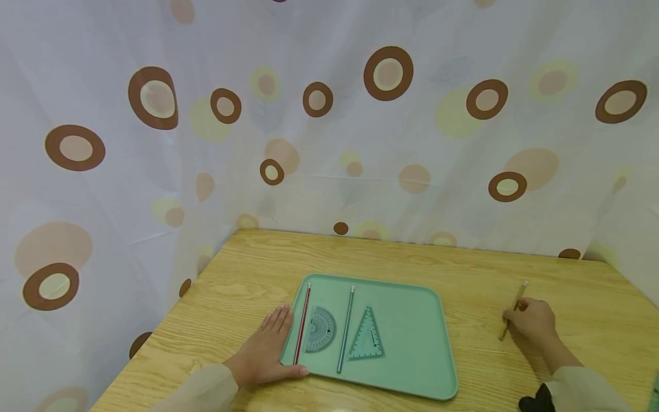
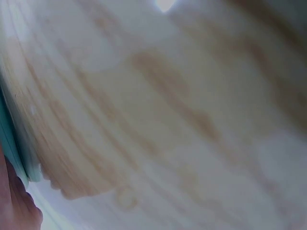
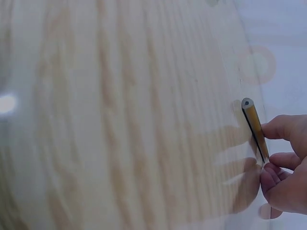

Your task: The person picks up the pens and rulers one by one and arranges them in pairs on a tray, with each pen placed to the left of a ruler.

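Note:
My left hand lies with straight fingers along the left edge of a mint-green tray, its thumb at the tray's near-left corner. On the tray, from left to right, are a red pencil, a clear protractor, a blue-green pencil and a clear triangular set square. To the right of the tray, my right hand pinches a yellow pencil between thumb and fingers. This pencil is tilted, its flat unsharpened end showing in the right wrist view. Only part of the left hand appears in the left wrist view.
The wooden table runs back to a pale curtain printed with brown and yellow circles. A black object is at the right sleeve. Something green shows at the far right edge of the head view.

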The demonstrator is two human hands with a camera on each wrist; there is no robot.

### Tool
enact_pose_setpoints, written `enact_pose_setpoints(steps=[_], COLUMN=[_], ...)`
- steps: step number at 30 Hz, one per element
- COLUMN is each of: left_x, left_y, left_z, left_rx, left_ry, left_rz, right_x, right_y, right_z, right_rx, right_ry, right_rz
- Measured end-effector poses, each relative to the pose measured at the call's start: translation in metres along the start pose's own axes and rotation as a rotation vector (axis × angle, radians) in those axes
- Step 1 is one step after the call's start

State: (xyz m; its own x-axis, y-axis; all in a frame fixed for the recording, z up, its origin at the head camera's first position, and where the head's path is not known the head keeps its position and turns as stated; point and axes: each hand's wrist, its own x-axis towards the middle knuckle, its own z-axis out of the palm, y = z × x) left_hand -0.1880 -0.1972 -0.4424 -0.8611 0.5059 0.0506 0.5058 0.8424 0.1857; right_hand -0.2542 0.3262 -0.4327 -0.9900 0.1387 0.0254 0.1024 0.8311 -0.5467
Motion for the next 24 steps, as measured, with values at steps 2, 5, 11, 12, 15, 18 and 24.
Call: enact_pose_setpoints(steps=[2, 5, 11, 12, 15, 18, 24], left_x=[0.0003, 0.0007, 0.0005, 0.0004, 0.0004, -0.0001, 0.0002], left_y=[-0.0004, -0.0012, -0.0015, -0.0016, -0.0019, -0.0017, -0.0013], left_z=[0.0005, 0.002, 0.0032, 0.0034, 0.0041, 0.0041, 0.0033], left_rx=[0.008, 0.011, 0.016, 0.015, 0.005, -0.003, 0.0], left_ry=[0.001, 0.005, 0.013, 0.015, 0.021, 0.019, 0.008], left_rz=[0.001, -0.001, 0.003, 0.004, 0.01, 0.008, -0.001], right_x=[-0.0009, -0.0013, -0.003, -0.0034, -0.0045, -0.0052, -0.0047], right_y=[0.0, 0.0005, 0.0019, 0.0018, 0.0011, 0.0002, -0.0012], right_z=[-0.0007, -0.0016, -0.0054, -0.0059, -0.0071, -0.0081, -0.0092], right_rx=[0.008, 0.021, 0.025, 0.025, 0.016, 0.008, 0.004], right_ry=[-0.017, -0.034, -0.068, -0.069, -0.065, -0.058, -0.066], right_rz=[0.005, 0.015, 0.005, -0.005, -0.039, -0.074, -0.092])
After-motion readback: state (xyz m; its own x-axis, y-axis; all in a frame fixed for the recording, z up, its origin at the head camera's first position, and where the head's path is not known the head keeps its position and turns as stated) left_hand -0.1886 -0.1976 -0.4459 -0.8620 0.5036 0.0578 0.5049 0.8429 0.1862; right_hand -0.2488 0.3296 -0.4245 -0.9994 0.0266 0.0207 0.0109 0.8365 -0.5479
